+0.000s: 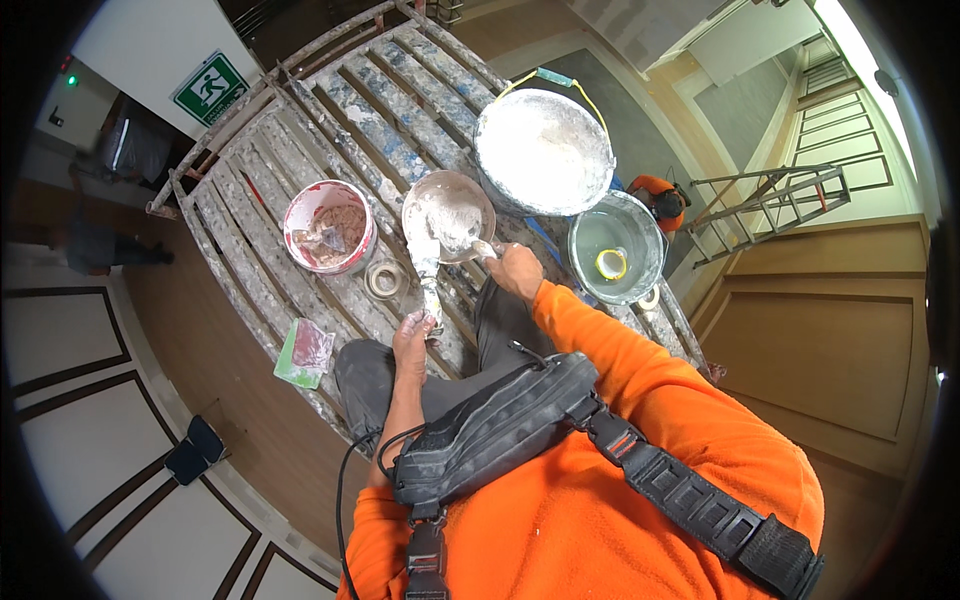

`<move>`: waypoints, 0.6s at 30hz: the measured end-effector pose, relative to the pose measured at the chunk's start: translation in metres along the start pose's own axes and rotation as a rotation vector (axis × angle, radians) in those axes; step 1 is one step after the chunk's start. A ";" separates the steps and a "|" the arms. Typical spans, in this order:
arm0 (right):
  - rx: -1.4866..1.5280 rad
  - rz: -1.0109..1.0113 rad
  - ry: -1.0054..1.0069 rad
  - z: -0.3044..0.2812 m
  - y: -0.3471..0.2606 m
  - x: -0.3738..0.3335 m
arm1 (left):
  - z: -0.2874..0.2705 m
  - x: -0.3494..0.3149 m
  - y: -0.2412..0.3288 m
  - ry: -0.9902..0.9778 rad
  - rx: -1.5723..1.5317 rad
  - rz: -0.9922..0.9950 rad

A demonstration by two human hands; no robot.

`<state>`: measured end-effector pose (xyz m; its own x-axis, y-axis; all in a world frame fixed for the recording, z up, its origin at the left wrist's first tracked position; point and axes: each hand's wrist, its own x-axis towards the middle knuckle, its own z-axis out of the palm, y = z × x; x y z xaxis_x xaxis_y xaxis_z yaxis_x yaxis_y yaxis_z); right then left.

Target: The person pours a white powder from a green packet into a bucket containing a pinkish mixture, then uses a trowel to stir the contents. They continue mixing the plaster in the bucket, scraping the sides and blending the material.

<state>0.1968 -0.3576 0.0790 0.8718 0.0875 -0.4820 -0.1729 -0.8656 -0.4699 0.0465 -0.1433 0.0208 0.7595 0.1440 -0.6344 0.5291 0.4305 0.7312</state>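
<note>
In the head view, the left hand point(409, 345) had its fingers closed round the handle of a putty-smeared spatula point(428, 262); its blade end pointed away from them, at the near rim of a shallow bowl point(416, 197) streaked with white paste; the right hand point(517, 271), its fingers bent round a pale stub point(485, 249), was just beside that bowl's near right side.

Beyond the right fingers stood a big white bucket point(490, 182); to their right, a bucket of water point(650, 266), near the edge of the slatted platform point(232, 222); ahead and left of the left fingers sat a red-and-white tub point(352, 262), with a tape roll point(371, 279) between; bare slats ran left of the tub to the platform's edge, and a green and pinkish pad point(301, 362) lay at that edge, left of the fingers.

I could not tell whether the stub was the bowl's handle or a second tool; the palm-side grips were hidden, the platform's near part was covered by the legs, and a person in orange point(660, 195) beyond the water was partly hidden.
</note>
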 end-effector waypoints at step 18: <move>-0.569 -0.419 0.309 -0.022 0.017 -0.023 | -0.004 0.001 -0.002 0.008 -0.022 -0.006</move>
<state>0.1839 -0.3855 0.0989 0.9152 0.3949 -0.0802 0.3895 -0.9180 -0.0747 0.0452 -0.1403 0.0175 0.7534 0.1489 -0.6405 0.5249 0.4505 0.7222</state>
